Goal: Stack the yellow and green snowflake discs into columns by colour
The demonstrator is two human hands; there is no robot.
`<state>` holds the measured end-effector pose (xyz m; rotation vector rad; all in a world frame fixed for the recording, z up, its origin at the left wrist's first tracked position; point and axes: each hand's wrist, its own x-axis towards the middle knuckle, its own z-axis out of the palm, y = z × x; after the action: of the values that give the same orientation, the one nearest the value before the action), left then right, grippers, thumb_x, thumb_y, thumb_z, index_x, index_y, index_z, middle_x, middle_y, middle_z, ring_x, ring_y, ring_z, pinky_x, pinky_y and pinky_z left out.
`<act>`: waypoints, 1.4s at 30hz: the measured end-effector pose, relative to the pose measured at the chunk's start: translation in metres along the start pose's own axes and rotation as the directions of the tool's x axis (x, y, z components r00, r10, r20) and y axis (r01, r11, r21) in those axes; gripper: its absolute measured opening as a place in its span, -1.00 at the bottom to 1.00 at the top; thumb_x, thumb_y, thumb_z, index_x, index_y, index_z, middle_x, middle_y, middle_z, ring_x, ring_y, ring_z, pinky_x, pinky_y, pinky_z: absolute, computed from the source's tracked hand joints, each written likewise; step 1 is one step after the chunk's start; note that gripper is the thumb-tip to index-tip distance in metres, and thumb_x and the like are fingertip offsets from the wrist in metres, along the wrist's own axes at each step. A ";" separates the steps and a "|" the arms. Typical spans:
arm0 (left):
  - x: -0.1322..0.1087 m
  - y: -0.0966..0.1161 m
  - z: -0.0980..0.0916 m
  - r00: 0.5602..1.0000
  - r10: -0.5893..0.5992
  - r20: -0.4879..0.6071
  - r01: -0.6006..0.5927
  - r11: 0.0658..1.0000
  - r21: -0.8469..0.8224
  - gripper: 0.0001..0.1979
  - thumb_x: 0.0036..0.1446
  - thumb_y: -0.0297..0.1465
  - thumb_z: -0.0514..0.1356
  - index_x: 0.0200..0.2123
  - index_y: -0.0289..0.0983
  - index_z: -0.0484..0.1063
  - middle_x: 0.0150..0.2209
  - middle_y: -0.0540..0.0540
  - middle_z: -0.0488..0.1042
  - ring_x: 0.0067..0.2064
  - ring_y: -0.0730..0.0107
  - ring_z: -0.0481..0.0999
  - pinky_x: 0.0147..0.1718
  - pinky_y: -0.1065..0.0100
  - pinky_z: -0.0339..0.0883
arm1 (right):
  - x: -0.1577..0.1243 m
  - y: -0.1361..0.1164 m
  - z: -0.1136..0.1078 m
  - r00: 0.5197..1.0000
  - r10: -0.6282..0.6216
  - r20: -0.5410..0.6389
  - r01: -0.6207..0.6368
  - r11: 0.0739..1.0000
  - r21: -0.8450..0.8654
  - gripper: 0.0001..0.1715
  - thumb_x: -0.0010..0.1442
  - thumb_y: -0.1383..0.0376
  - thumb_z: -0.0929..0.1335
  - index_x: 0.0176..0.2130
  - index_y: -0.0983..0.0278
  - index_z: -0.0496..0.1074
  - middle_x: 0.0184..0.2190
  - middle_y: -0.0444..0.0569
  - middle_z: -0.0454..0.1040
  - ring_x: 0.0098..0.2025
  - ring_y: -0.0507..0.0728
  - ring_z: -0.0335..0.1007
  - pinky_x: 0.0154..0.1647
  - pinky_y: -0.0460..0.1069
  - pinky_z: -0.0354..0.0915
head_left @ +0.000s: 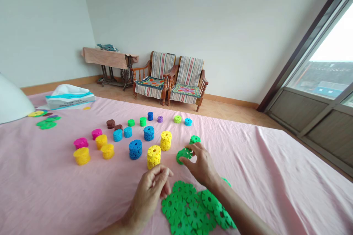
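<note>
Here's the right hand (202,165), arched over a short stack of green snowflake discs (183,154), thumb at the near rim, fingertips at the far one. Spread about a disc's width, yet I can't tell whether it truly grips or merely touches! Over to the left hand (149,191): fingers curled, thumb drawn in against the forefinger, no disc showing there, just in front of a yellow stack (153,152).

Below both, a loose heap of green discs (190,211) sprawls over the pink-clothed surface (110,198), partly under the right forearm. Another green stack (195,139) stands just beyond the right hand's fingers.

These discs look like thin plastic: feather-light, fairly stiff, perhaps a touch slick, hardly fragile. The slotted rim looks the best place to pinch, thumb opposite fingers; squeeze a stack off-centre and it could well slide.

Any lettering? The tissue pack (70,100) at far left carries dark print beneath a blue band, too blurred to read. On the discs, no writing I can make out.
</note>
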<state>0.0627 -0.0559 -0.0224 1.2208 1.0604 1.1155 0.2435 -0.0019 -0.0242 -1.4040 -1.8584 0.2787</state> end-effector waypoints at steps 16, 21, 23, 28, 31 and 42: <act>-0.002 -0.002 0.000 1.000 0.001 0.026 0.000 1.000 -0.013 -0.58 0.11 -0.03 0.12 -0.38 -0.32 0.37 -0.65 0.05 0.34 -0.60 0.51 0.29 -0.60 0.50 0.14 | 0.002 0.001 0.015 0.997 0.017 0.079 -0.010 0.997 -0.081 -0.70 0.01 0.27 0.42 -0.19 0.26 0.45 -0.26 -0.01 0.41 -0.21 0.15 0.38 -0.16 0.04 0.30; -0.001 -0.002 0.000 1.000 -0.006 0.021 0.006 1.000 -0.006 -0.59 0.10 -0.03 0.12 -0.39 -0.31 0.36 -0.66 0.04 0.35 -0.61 0.50 0.30 -0.61 0.50 0.14 | 0.003 -0.002 0.006 0.998 0.015 0.057 -0.014 1.000 -0.026 -0.66 0.03 0.24 0.41 -0.15 0.27 0.42 -0.22 0.00 0.41 -0.26 0.12 0.39 -0.20 0.03 0.30; -0.001 -0.002 0.000 1.000 -0.003 0.018 0.003 1.000 -0.005 -0.59 0.09 -0.03 0.12 -0.40 -0.31 0.35 -0.67 0.05 0.34 -0.62 0.50 0.29 -0.62 0.50 0.15 | 0.002 -0.005 -0.004 0.998 0.030 0.051 -0.031 0.999 0.007 -0.74 0.06 0.21 0.39 -0.23 0.28 0.44 -0.28 -0.02 0.41 -0.31 0.09 0.37 -0.24 0.03 0.30; 0.000 -0.003 0.000 0.999 -0.004 -0.036 0.004 1.000 0.001 -0.59 0.10 -0.03 0.12 -0.40 -0.30 0.34 -0.69 0.08 0.30 -0.64 0.52 0.26 -0.64 0.52 0.13 | -0.012 -0.025 -0.037 0.897 -0.049 0.439 -0.015 0.990 0.141 -0.85 0.00 0.33 0.42 -0.32 0.24 0.45 -0.36 -0.12 0.42 -0.34 0.04 0.35 -0.33 -0.07 0.27; 0.000 -0.004 0.000 0.998 0.001 -0.062 -0.002 1.000 -0.004 -0.61 0.13 -0.05 0.10 -0.36 -0.30 0.33 -0.71 0.11 0.28 -0.66 0.53 0.24 -0.66 0.52 0.12 | -0.023 -0.043 -0.049 0.769 -0.130 0.626 0.031 0.985 0.167 -0.60 -0.09 0.33 0.48 -0.18 0.18 0.45 -0.24 -0.11 0.41 -0.19 0.07 0.33 -0.19 -0.05 0.27; -0.003 -0.003 0.000 0.997 -0.001 -0.080 0.003 0.999 0.034 -0.61 0.14 -0.04 0.09 -0.39 -0.28 0.30 -0.73 0.14 0.22 -0.68 0.58 0.16 -0.71 0.56 0.04 | -0.036 -0.065 -0.034 0.716 -0.187 0.673 0.201 0.978 0.058 -0.59 -0.06 0.26 0.46 -0.15 0.16 0.40 -0.19 -0.08 0.36 -0.10 0.14 0.24 -0.02 0.02 0.15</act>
<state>0.0624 -0.0590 -0.0251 1.2098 1.1448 1.1574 0.2235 -0.0670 0.0209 -1.1774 -2.5875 0.7489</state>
